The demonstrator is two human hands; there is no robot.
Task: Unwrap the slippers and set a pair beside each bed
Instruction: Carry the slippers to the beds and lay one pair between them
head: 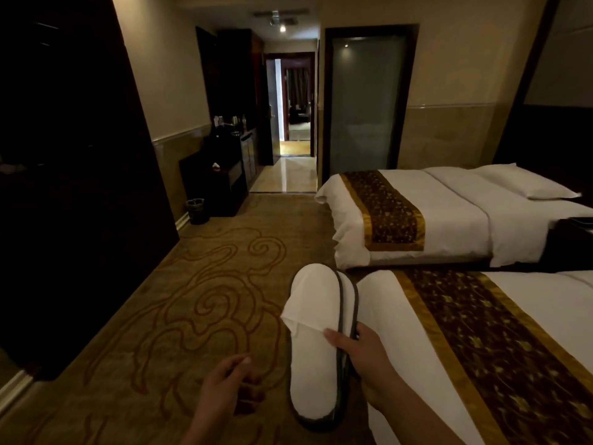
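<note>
Dim hotel room, patterned carpet (199, 303) with brown swirl lines across most of the floor. I see two beds on the right: near bed (401, 342) with white cover and a dark gold-edged runner (500, 345) across its foot end, far bed (449, 216) made the same way, with a white pillow (519, 183) at its head. A narrow gap of floor lies between the two beds. Right hand (369, 354) is clamped on a pair of white slippers (316, 342), thumb on the near face, fingers behind; the two slippers are pressed flat together, dark sole edges showing along the right side. The pair is held upright in the air, just left of the near bed's corner, over the carpet. A loose white flap sticks out to the left from the upper slipper; no wrapper is visible on them. Left hand (231, 383) is low and to the left of the slippers, apart from them, fingers loosely curled, holding nothing I can make out. Far left: dark wardrobe (73, 175) along the wall, a small bin (196, 211) on the floor by a dark cabinet (221, 184). Far centre: frosted glass door (365, 104) in a dark frame and, left of it, an open doorway (293, 104) onto a lit corridor.
</note>
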